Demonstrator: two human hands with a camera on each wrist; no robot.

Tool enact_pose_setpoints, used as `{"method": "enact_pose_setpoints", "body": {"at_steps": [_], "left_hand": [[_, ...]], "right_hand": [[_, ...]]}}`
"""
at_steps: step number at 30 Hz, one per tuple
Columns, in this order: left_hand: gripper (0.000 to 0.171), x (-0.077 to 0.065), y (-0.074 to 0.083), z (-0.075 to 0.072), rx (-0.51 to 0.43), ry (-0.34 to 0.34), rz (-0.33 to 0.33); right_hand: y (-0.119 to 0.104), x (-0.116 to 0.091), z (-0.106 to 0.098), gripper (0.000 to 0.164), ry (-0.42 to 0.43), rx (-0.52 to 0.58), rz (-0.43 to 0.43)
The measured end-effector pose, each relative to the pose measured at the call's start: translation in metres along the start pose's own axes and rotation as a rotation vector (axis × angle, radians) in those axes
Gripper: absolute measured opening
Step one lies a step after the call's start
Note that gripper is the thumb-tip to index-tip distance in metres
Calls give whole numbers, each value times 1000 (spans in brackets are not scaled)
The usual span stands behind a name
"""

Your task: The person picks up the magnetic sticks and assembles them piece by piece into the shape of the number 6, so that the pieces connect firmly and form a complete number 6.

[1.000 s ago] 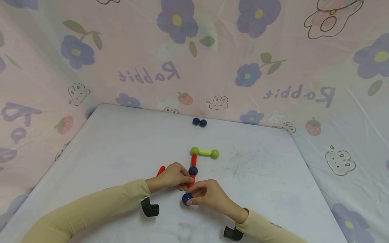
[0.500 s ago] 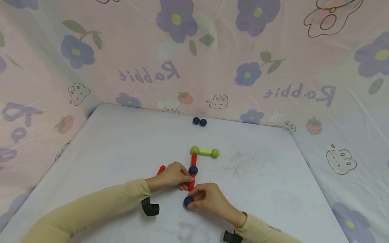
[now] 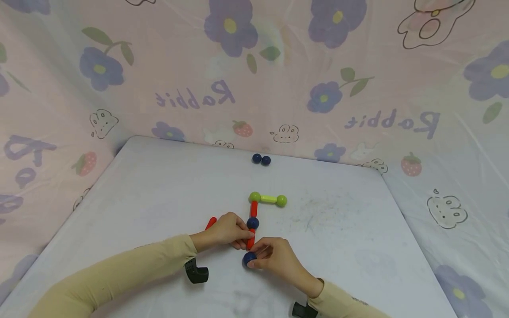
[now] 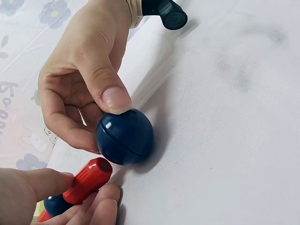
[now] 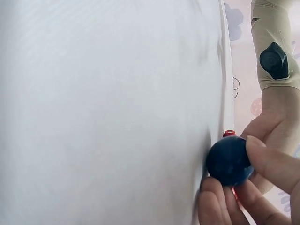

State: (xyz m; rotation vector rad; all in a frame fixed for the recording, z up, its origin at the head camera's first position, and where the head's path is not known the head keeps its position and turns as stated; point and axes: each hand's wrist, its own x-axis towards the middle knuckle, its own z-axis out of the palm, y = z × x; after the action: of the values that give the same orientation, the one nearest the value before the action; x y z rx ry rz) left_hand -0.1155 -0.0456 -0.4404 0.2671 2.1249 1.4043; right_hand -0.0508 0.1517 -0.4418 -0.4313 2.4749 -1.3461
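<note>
My left hand (image 3: 227,231) pinches a red magnetic rod (image 4: 89,180) between thumb and fingers. The rod's far end meets a blue ball (image 3: 252,223), which joins a second red rod (image 3: 254,209). That one leads to a green ball (image 3: 255,197), with a light green rod (image 3: 268,199) and another green ball (image 3: 281,201) branching right. In my right hand (image 3: 280,260) a larger-looking blue ball (image 4: 124,136) is pinched by thumb and fingers. A small gap separates it from the near end of the held rod in the left wrist view.
A loose red rod (image 3: 211,223) lies beyond my left wrist, partly hidden by it. Two dark blue balls (image 3: 261,159) sit side by side near the white table's (image 3: 167,176) back edge. Patterned curtains (image 3: 262,110) enclose the table. Black wrist devices (image 3: 196,271) hang under both sleeves.
The right hand's blue ball first drew back from the rod's end toward me, then moved slightly forward and right. My left hand and the joined rods stay nearly still.
</note>
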Motion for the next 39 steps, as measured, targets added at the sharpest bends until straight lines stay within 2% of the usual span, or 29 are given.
{"method": "enact_pose_setpoints", "body": {"at_steps": [10,39], "left_hand": [[17,-1,-1,1,2,7,2],[17,-2,2,1,0,14,3]], "right_hand": [[4,0,3,27,34,15,-2],[4,3,4,24,51,28,17]]}}
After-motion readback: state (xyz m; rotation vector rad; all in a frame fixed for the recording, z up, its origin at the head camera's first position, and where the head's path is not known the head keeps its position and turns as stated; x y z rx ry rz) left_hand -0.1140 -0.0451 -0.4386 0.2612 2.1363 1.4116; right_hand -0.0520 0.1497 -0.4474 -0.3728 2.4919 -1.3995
